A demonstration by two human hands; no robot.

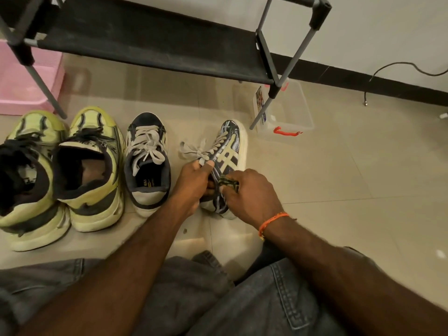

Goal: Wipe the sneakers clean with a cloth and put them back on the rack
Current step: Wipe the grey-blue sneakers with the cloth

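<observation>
A navy sneaker with cream stripes point(230, 151) lies tilted onto its side on the floor tiles. My left hand point(194, 183) grips its collar by the laces. My right hand point(252, 195) holds a small dark patterned cloth point(229, 184) against the shoe's side near the heel. Its mate point(148, 161) stands upright just to the left. Two yellow-green sneakers point(94, 166) point(26, 180) stand further left. The black shoe rack point(150, 44) stands behind them, its lowest shelf bare.
A clear plastic box with red clips point(288, 110) sits under the rack's right leg. A pink tub point(24, 88) is at the far left. A black cable point(397, 69) trails along the wall on the right. My denim-clad knees fill the bottom.
</observation>
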